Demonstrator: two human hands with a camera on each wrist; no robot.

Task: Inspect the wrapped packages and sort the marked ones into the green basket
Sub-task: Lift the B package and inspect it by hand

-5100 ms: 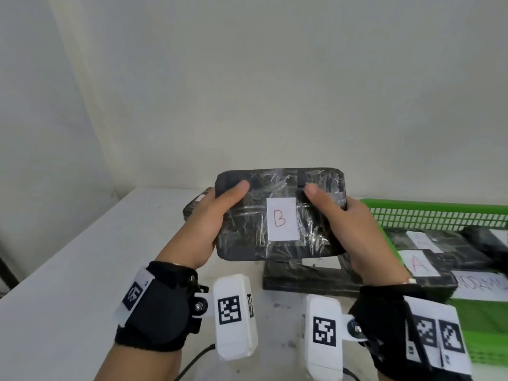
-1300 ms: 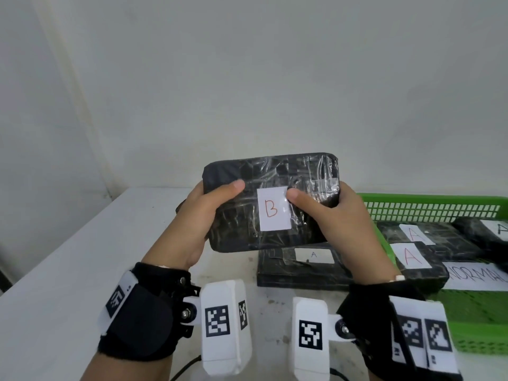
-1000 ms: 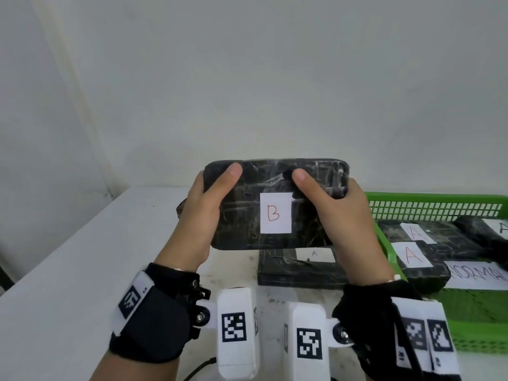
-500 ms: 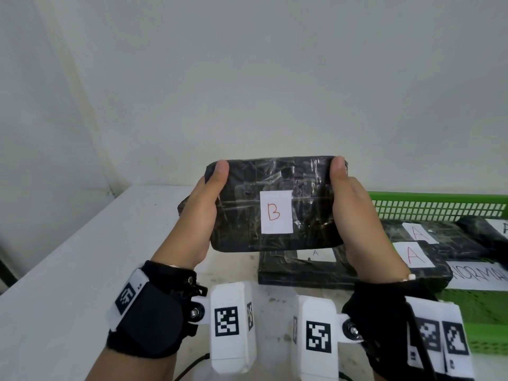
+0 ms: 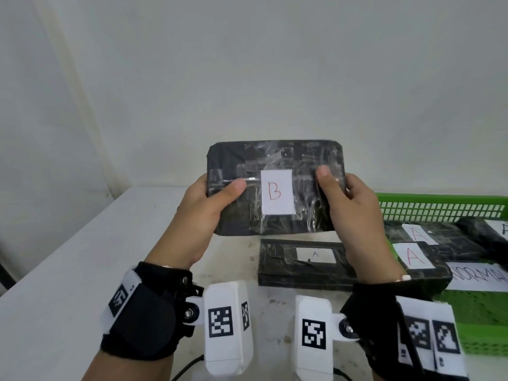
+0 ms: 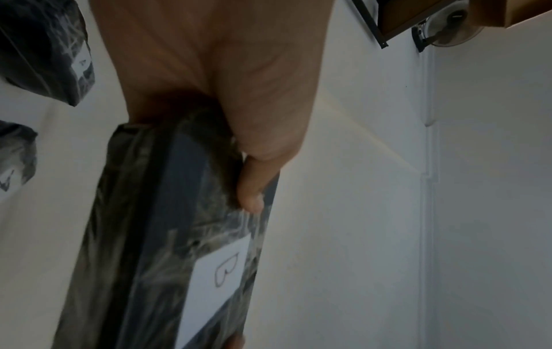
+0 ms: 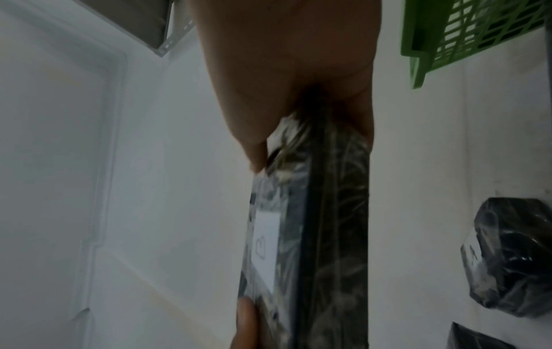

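Note:
Both hands hold up a black, plastic-wrapped package point(image 5: 275, 166) with a white label reading "B" point(image 5: 277, 191), its face turned toward me above the table. My left hand point(image 5: 204, 204) grips its left end, thumb on the front. My right hand point(image 5: 349, 207) grips its right end, thumb beside the label. The same package point(image 6: 167, 248) fills the left wrist view, and the package point(image 7: 316, 236) shows edge-on in the right wrist view. The green basket point(image 5: 439, 204) stands at the right with several packages labelled "A" point(image 5: 416, 255) inside.
Another black package labelled "A" point(image 5: 302, 264) lies flat on the white table point(image 5: 68, 257) under my hands. A paper reading "NORMAL" point(image 5: 479, 276) lies in the basket. More wrapped packages point(image 7: 507, 257) lie behind. A white wall stands close behind the table.
My thumbs have slid from the package's top corners down onto its front, beside the label. The package sits slightly higher and still faces me.

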